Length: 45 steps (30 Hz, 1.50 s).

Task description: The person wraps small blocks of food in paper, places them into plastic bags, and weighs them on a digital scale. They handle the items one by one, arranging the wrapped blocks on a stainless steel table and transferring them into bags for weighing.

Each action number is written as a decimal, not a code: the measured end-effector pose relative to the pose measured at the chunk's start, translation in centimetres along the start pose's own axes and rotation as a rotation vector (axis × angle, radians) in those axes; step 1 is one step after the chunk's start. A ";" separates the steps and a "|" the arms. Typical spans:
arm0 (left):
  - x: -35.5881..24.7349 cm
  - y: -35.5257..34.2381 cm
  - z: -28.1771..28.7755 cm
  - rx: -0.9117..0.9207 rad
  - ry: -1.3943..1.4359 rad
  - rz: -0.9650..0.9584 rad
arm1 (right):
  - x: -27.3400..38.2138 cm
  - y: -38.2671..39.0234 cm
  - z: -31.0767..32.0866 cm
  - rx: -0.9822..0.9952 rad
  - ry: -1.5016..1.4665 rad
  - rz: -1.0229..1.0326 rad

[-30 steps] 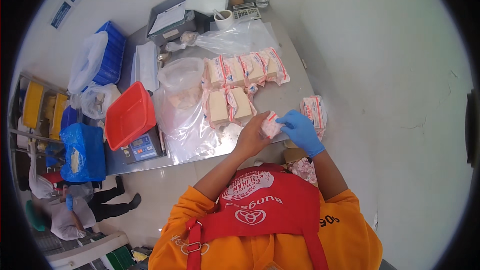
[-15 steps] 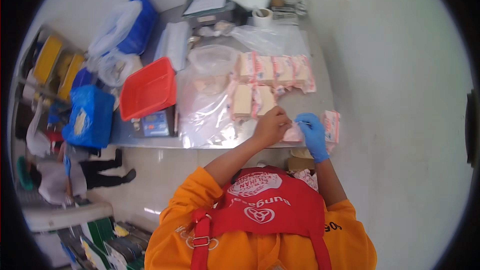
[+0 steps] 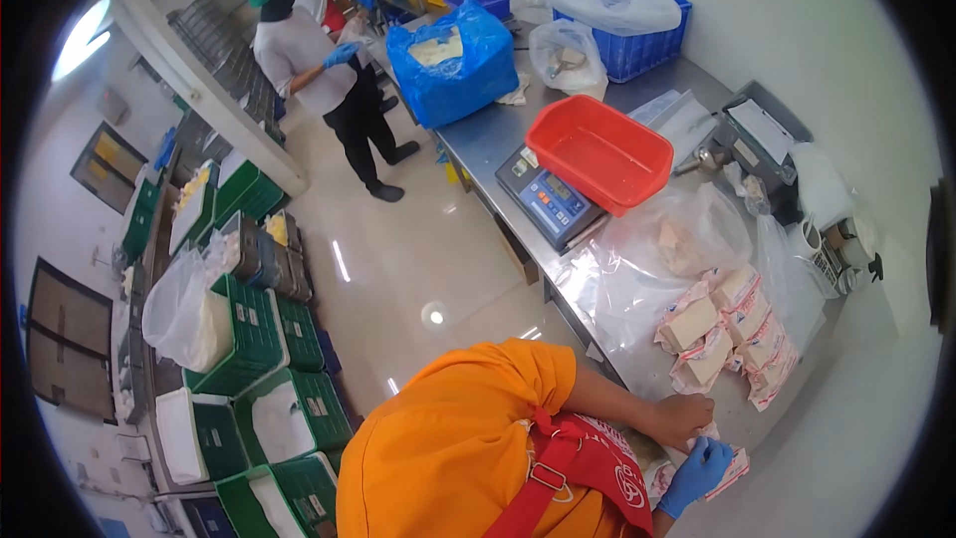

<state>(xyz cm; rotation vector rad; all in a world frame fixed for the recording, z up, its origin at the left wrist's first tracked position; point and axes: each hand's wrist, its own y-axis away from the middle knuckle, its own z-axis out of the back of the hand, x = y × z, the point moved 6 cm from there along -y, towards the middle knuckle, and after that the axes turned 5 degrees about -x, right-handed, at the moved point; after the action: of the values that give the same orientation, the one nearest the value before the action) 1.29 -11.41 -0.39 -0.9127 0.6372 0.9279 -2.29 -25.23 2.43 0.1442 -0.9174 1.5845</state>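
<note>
Brings both hands to the lower right of view since the earlier frame, apparently by turning the head leftward.
Holds a pink-and-white wrapped packet (image 3: 710, 431) between bare left hand (image 3: 682, 421) and blue-gloved right hand (image 3: 701, 468), with fingers drawn narrow on it, seemingly for two-sided steadiness; cannot tell the exact grip, being partly hidden. Has another wrapped pack (image 3: 737, 468) just right of the gloved fingers, perhaps for easy reach. Just beyond the fingers, keeps pale blocks (image 3: 690, 325) in opened wrappers side by side, probably to save table space. Farther forward and left, has clear plastic (image 3: 619, 301), then a red tray (image 3: 597, 161) on a digital scale (image 3: 553, 203), likely as a weighing pan.
</note>
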 end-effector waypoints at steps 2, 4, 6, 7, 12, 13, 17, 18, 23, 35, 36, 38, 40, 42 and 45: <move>0.4 0.2 0.2 -0.017 0.002 0.015 | -1.0 -0.1 -0.3 0.059 -0.034 -0.058; 1.0 -0.1 0.2 -0.029 0.019 0.035 | -3.3 -0.1 -0.4 0.105 -0.207 -0.279; 1.6 0.3 0.1 -0.045 0.066 0.070 | -6.6 1.0 -0.6 0.145 -0.510 -0.658; 2.2 0.2 0.3 -0.040 0.088 0.062 | -6.3 1.4 -1.0 0.104 -0.846 -0.687; 4.3 -2.9 0.9 -0.138 0.123 0.003 | -18.6 3.3 -4.9 0.137 -0.552 -0.515; 4.5 -3.1 0.1 -0.102 0.122 0.011 | -19.7 4.8 -3.9 0.108 -0.523 -0.528; 6.6 -3.2 -2.4 -0.012 0.128 -0.081 | -21.1 7.8 -0.1 -0.048 -0.284 -0.411; 7.4 -2.4 -2.3 -0.042 0.107 -0.156 | -19.7 6.7 0.1 -0.089 -0.095 -0.198; 9.0 0.9 3.2 0.215 0.435 0.601 | -0.1 6.3 -21.1 -0.179 -0.564 -0.223; 7.7 -4.5 -3.4 0.143 0.753 0.674 | -7.6 3.6 -4.8 0.090 -0.708 -0.725; 7.4 -4.5 -3.5 0.160 0.682 0.581 | -8.3 3.8 -5.3 0.056 -0.728 -0.722; 6.7 -4.1 -3.5 0.221 0.585 0.458 | -9.0 4.5 -5.7 0.007 -0.725 -0.724; 5.4 -2.8 -2.9 0.305 0.528 0.395 | -9.2 4.9 -5.7 -0.019 -0.684 -0.728; 6.3 -1.0 -2.8 0.379 0.349 0.397 | -9.9 6.1 -6.2 0.006 -0.640 -0.875; 6.4 0.1 -3.2 0.358 0.239 0.456 | -9.6 7.1 -6.5 0.002 -0.628 -1.049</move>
<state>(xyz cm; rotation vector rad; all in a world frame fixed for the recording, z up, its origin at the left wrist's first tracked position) 4.01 -11.65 -7.03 -0.5661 1.2087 1.0682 -3.51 -28.37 -10.74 0.9937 -1.0453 0.5411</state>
